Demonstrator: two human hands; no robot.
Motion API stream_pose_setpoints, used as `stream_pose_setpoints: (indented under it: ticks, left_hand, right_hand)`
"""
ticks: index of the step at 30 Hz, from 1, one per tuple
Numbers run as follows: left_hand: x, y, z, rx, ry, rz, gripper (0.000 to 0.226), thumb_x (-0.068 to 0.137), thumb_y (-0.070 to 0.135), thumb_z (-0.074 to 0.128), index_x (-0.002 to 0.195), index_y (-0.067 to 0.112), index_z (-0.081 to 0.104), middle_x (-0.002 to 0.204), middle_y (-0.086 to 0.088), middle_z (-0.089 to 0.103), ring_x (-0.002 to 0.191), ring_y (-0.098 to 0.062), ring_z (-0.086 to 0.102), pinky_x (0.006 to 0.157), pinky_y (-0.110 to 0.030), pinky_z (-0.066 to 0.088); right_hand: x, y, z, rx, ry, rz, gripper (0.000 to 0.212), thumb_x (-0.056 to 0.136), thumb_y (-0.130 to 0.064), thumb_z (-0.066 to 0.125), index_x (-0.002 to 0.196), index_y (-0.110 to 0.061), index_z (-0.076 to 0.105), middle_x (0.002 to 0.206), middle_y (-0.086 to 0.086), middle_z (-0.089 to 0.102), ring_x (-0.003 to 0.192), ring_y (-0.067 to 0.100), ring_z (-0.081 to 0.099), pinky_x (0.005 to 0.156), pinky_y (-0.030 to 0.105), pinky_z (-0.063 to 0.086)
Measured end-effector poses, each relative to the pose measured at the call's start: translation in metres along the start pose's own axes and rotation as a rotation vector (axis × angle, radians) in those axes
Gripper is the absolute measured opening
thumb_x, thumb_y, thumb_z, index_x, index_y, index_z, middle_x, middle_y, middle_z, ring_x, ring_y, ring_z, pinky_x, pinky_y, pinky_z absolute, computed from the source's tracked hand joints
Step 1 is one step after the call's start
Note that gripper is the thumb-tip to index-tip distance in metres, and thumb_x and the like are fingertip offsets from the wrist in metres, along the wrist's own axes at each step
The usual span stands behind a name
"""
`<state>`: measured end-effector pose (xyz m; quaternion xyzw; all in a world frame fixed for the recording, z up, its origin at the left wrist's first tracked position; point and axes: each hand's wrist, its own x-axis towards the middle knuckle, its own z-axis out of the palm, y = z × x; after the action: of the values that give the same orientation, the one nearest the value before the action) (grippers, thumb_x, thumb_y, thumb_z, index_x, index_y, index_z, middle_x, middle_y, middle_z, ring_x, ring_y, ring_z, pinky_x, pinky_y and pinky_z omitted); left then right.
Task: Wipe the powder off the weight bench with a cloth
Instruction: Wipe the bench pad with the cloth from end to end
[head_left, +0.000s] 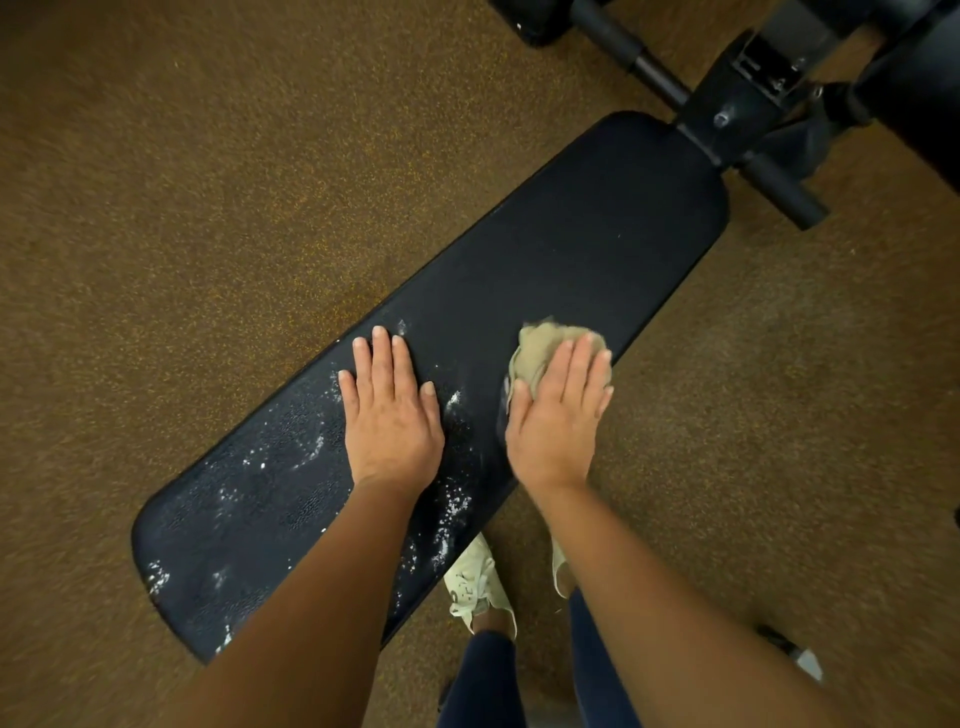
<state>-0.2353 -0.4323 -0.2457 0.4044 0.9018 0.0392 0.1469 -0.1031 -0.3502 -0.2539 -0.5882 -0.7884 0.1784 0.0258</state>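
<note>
A black padded weight bench (571, 249) runs diagonally from lower left to upper right. White powder (291, 452) is scattered over its lower left half and along the near edge. My left hand (389, 415) lies flat on the pad with straight fingers, amid the powder. My right hand (558, 415) presses flat on a crumpled beige cloth (540, 343) near the bench's near edge. Part of the cloth sticks out beyond my fingertips. The upper right half of the pad looks free of powder.
Brown speckled carpet (208, 182) surrounds the bench. The bench's black metal frame and foam rollers (753, 104) stand at the upper right. My pale shoes (475, 582) and dark trouser legs are just below the bench's near edge. A small grey object (800, 654) lies at lower right.
</note>
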Motion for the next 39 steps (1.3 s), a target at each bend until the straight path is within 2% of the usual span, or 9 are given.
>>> stream_pose_setpoints:
  ticks: [4,6,9,13,18,23,29,35,39]
  left_hand:
    - [-0.001,0.001,0.001,-0.015,0.008,-0.004,0.062,0.099,0.039,0.013,0.152,0.007,0.007,0.161,-0.008,-0.002,0.147,-0.025,-0.01,0.119,-0.045,-0.003]
    - [0.0,0.001,0.001,-0.015,0.011,0.001,0.062,0.098,0.039,0.012,0.152,0.007,0.007,0.161,-0.008,-0.002,0.147,-0.024,-0.01,0.119,-0.045,-0.003]
    - [0.0,0.002,0.0,-0.014,0.006,-0.004,0.063,0.098,0.039,0.012,0.151,0.007,0.008,0.161,-0.008,-0.001,0.147,-0.024,-0.009,0.119,-0.044,-0.004]
    - [0.001,0.002,-0.001,-0.02,0.005,0.001,0.062,0.099,0.038,0.015,0.152,0.007,0.008,0.161,-0.008,-0.001,0.147,-0.024,-0.009,0.119,-0.044,-0.004]
    - [0.0,0.001,-0.001,-0.021,0.011,0.003,0.062,0.099,0.039,0.014,0.152,0.007,0.01,0.161,-0.009,0.001,0.148,-0.026,-0.007,0.119,-0.045,-0.003]
    - [0.0,0.003,-0.002,-0.016,0.001,-0.006,0.062,0.099,0.038,0.013,0.152,0.007,0.009,0.161,-0.009,-0.001,0.148,-0.026,-0.008,0.119,-0.046,-0.002]
    - [0.0,0.001,-0.002,-0.023,0.009,0.004,0.059,0.101,0.035,0.018,0.152,0.007,0.009,0.161,-0.009,-0.001,0.148,-0.026,-0.008,0.119,-0.044,-0.004]
    - [0.001,0.003,-0.004,-0.022,-0.009,-0.006,0.059,0.102,0.034,0.022,0.152,0.006,0.009,0.161,-0.01,-0.001,0.148,-0.027,-0.008,0.119,-0.046,-0.002]
    - [0.001,0.001,-0.007,-0.029,-0.028,0.016,0.06,0.101,0.035,0.023,0.152,0.007,0.008,0.161,-0.009,-0.002,0.148,-0.026,-0.008,0.12,-0.045,-0.002]
  right_hand:
    - [0.031,-0.007,-0.002,0.088,0.094,0.234,0.071,0.096,-0.043,0.021,0.151,0.0,0.011,0.159,0.019,0.006,0.146,0.038,0.0,0.118,0.05,0.007]
    - [0.003,-0.018,0.004,0.114,0.119,0.227,0.069,0.098,-0.039,0.029,0.149,0.006,0.014,0.157,0.025,0.009,0.145,0.043,0.003,0.119,0.044,0.001]
    - [-0.034,-0.027,0.012,0.116,0.098,0.156,0.069,0.098,-0.036,0.034,0.146,0.01,0.016,0.155,0.03,0.01,0.143,0.047,0.005,0.12,0.047,0.005]
    - [0.011,-0.015,0.008,0.132,0.145,0.232,0.072,0.097,-0.04,0.027,0.146,0.011,0.017,0.155,0.031,0.01,0.142,0.048,0.009,0.119,0.048,0.006]
    - [0.022,-0.018,-0.003,0.308,0.129,0.411,0.071,0.1,-0.036,0.036,0.15,0.004,0.004,0.158,0.023,0.001,0.138,0.044,0.021,0.113,0.045,0.021]
    - [-0.032,-0.038,0.003,0.404,0.035,0.415,0.075,0.098,-0.032,0.041,0.147,0.009,0.003,0.153,0.032,0.011,0.136,0.046,0.025,0.112,0.044,0.026]
    - [0.045,-0.016,-0.012,0.432,0.093,0.628,0.077,0.099,-0.035,0.039,0.149,0.005,-0.004,0.15,0.026,0.021,0.133,0.039,0.033,0.109,0.043,0.033]
    - [-0.029,-0.043,-0.001,0.445,0.047,0.492,0.077,0.099,-0.033,0.042,0.148,0.006,-0.002,0.151,0.029,0.016,0.138,0.041,0.025,0.112,0.044,0.031]
    - [0.021,-0.026,-0.008,0.365,0.024,0.528,0.08,0.098,-0.033,0.042,0.147,0.007,-0.007,0.155,0.029,0.005,0.142,0.041,0.016,0.117,0.043,0.019]
